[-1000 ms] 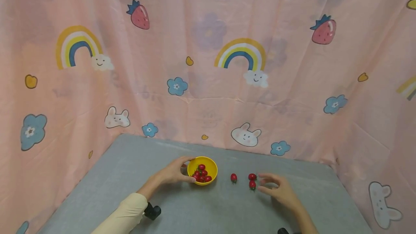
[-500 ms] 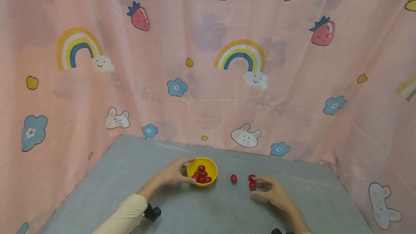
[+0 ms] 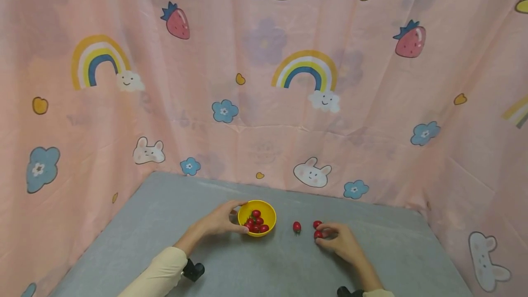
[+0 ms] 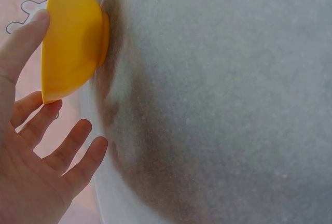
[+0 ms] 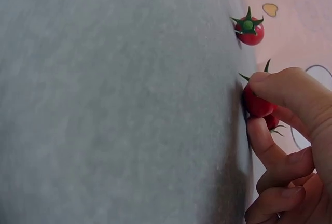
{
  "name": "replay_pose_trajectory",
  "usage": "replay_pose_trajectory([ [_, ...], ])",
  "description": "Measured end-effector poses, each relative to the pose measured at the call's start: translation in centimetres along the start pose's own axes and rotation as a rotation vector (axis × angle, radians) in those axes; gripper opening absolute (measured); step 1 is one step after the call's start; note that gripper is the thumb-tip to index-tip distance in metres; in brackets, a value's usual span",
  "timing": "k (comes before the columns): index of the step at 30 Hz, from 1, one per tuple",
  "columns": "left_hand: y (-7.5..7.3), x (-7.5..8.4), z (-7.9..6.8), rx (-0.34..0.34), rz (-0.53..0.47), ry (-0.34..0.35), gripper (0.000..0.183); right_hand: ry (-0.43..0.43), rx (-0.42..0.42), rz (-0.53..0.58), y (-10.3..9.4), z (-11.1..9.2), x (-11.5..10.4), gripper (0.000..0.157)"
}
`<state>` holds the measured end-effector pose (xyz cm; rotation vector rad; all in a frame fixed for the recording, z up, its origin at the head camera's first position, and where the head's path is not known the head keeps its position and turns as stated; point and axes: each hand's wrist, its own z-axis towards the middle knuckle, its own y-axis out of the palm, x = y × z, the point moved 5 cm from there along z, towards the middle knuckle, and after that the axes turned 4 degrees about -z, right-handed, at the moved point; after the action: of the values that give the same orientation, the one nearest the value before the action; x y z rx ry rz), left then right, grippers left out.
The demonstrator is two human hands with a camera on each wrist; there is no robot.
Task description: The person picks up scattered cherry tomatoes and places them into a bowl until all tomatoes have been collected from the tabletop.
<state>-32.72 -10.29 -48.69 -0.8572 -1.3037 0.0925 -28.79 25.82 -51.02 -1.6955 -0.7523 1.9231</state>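
Observation:
A yellow bowl with several cherry tomatoes inside stands on the grey table. My left hand holds its left rim between thumb and fingers; in the left wrist view the thumb lies on one side of the bowl and fingertips touch the opposite rim. To the right, my right hand pinches a cherry tomato with green sepals between thumb and index finger, low at the table. Another cherry tomato lies just behind it, partly hidden by the fingers in the right wrist view.
A single cherry tomato lies between the bowl and my right hand. The grey tabletop reaches back to a pink curtain printed with rainbows, rabbits and flowers, which also hangs at both sides.
My right hand has moved left onto the nearer of the two paired tomatoes and closed thumb and finger on it. The left hand and bowl stay in place.

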Motion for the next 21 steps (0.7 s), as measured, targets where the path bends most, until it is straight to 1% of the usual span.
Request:
replay_pose_trajectory([
  [10,0.0,0.0,0.01,0.002,0.01,-0.001,0.08,0.001,0.012,0.01,0.15,0.13,-0.28,0.024],
  [21,0.02,0.06,-0.04,0.002,0.005,-0.003,0.08,0.011,0.034,0.124,-0.37,-0.17,0.29,0.028],
])
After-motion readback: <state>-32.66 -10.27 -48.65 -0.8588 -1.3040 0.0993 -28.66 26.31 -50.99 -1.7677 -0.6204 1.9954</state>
